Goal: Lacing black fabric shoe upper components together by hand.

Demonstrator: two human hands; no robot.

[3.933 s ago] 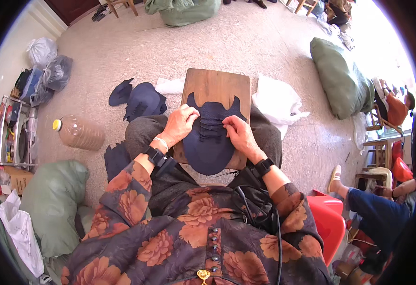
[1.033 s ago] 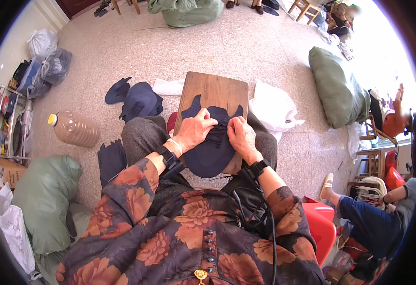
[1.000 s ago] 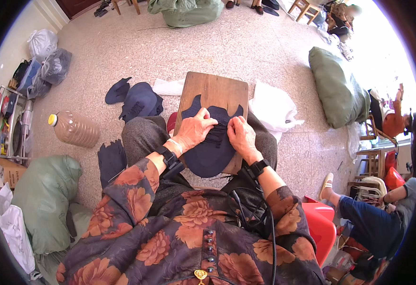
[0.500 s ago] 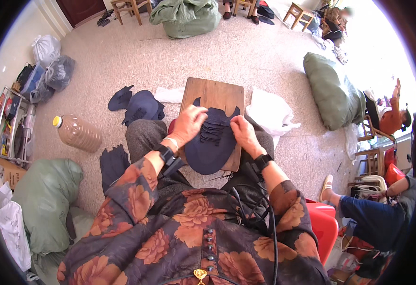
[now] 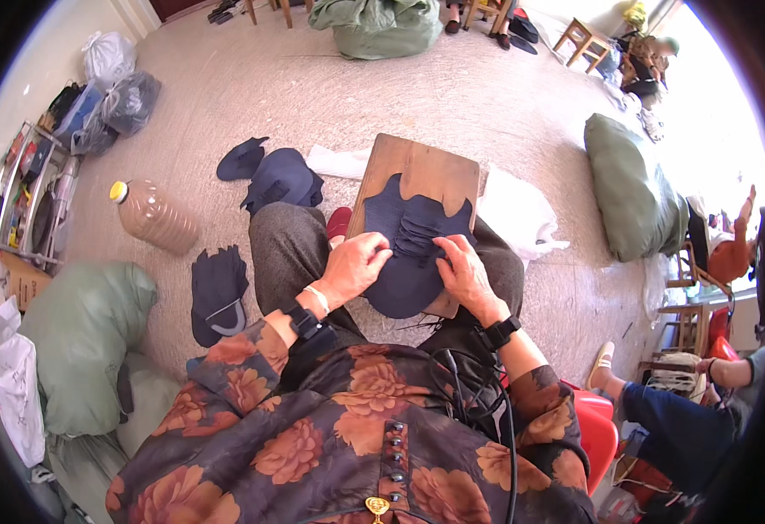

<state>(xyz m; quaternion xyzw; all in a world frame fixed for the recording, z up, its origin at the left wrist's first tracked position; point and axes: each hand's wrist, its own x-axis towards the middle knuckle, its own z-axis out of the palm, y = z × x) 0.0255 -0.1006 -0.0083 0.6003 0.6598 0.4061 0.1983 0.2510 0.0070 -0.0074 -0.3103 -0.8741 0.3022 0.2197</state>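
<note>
On a wooden board (image 5: pixel 417 155) across my lap lies a dark navy fabric piece shaped like a shoe upper (image 5: pixel 404 286). Two pointed flaps stick out at its far end, and rows of dark narrow strips or cords cross its middle. By the left edge of those rows is my left hand (image 5: pixel 352 269), its thumb and fingers pinched together; anything between them is too small to make out. My right hand (image 5: pixel 467 275) pinches the upper at the right side of the rows. The underside of the piece is hidden.
More navy pieces (image 5: pixel 284 177) lie on the floor to the left, with another stack (image 5: pixel 218 295) nearer me. White cloth (image 5: pixel 515 214) lies right of the board. A large brown-tinted bottle (image 5: pixel 157 216) and green sacks (image 5: pixel 631 188) stand around. A seated person's leg (image 5: pixel 679 428) is at the right.
Both hands have come nearer to me along the upper, leaving its left flap more exposed. The whole view has shifted, so the board appears farther right.
</note>
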